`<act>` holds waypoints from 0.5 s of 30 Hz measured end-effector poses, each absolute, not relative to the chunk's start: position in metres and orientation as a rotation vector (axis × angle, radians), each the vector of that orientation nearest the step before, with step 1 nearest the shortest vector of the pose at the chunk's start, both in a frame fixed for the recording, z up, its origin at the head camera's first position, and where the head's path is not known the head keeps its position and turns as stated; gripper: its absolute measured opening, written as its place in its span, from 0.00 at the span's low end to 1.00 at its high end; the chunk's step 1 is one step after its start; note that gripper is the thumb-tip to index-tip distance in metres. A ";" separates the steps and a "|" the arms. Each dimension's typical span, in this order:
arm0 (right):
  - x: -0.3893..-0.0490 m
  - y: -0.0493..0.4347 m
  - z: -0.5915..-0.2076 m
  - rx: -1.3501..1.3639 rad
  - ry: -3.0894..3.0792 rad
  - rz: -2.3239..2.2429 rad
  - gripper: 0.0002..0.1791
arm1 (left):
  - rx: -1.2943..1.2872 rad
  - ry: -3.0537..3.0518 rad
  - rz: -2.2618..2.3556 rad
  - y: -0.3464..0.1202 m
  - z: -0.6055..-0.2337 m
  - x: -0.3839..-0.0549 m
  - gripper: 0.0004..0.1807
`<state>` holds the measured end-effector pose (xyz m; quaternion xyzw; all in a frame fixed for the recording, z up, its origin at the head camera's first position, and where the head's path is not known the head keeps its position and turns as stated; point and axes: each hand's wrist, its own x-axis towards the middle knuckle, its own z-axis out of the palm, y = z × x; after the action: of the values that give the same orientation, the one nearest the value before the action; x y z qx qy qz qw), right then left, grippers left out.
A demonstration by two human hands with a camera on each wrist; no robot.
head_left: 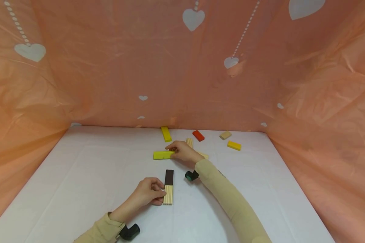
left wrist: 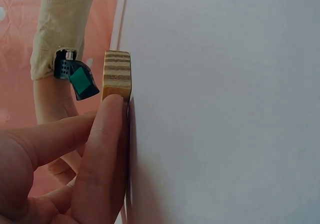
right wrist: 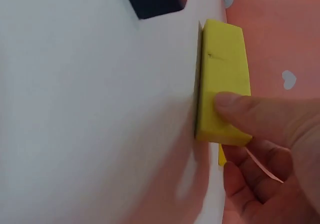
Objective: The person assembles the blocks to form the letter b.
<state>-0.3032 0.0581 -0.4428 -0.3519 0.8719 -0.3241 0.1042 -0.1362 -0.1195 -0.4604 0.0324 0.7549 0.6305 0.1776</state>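
My left hand (head_left: 149, 192) is at the near left side of a striped wooden block (head_left: 168, 195), thumb and fingertips against it. In the left wrist view, the striped end of that block (left wrist: 117, 73) shows just past the fingertip. A dark brown block (head_left: 169, 177) lies end to end with it on the far side. Farther out, my right hand (head_left: 182, 152) pinches the right end of a yellow-green block (head_left: 162, 155) lying crosswise. The right wrist view shows the thumb on the broad face of this block (right wrist: 225, 78), with the other fingers behind.
Behind the right hand lie a yellow block (head_left: 166, 134), a red block (head_left: 198, 135) and a striped block (head_left: 190, 142). Farther right are a plain wooden block (head_left: 225, 135) and an orange-yellow block (head_left: 234, 145). A pink curtain (head_left: 124, 84) borders the white table (head_left: 103, 168).
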 end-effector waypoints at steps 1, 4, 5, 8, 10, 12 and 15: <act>-0.302 0.057 -0.442 -1.042 2.576 -0.940 0.17 | 0.092 2.135 1.784 -0.120 -0.461 -0.136 0.10; -0.299 0.055 -0.439 -1.033 2.589 -0.889 0.12 | 0.092 2.130 1.787 -0.120 -0.461 -0.136 0.10; -0.298 0.055 -0.439 -1.025 2.596 -0.873 0.11 | 0.091 2.128 1.788 -0.120 -0.461 -0.136 0.10; -0.296 0.055 -0.438 -1.020 2.621 -0.854 0.10 | 0.101 2.115 1.801 -0.120 -0.460 -0.136 0.10; -0.295 0.055 -0.438 -1.003 2.631 -0.878 0.10 | 0.109 2.110 1.805 -0.121 -0.459 -0.136 0.10; -0.294 0.057 -0.439 -0.973 2.623 -0.940 0.10 | 0.113 2.107 1.810 -0.121 -0.459 -0.136 0.11; -0.292 0.061 -0.439 -0.905 2.578 -1.082 0.10 | 0.110 2.108 1.807 -0.121 -0.459 -0.136 0.11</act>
<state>-0.2922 0.0609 -0.4390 -0.3065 0.8727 -0.3663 0.1012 -0.1363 -0.1211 -0.4587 0.0389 0.7461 0.6397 0.1805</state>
